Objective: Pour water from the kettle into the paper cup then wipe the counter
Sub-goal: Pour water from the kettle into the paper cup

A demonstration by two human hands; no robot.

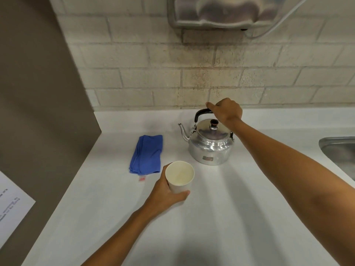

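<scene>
The right hand (227, 111) grips the black handle of the metal kettle (210, 145), which stands on the white tabletop (230, 208); its small label is unreadable. The left hand (167, 192) holds the upright paper cup (179, 177) just beside a folded blue cloth (147, 153) with 1 illegible tag.

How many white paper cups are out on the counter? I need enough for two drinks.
1. A single white paper cup stands on the white counter, gripped by the left hand, in front of the shiny metal kettle.
</scene>
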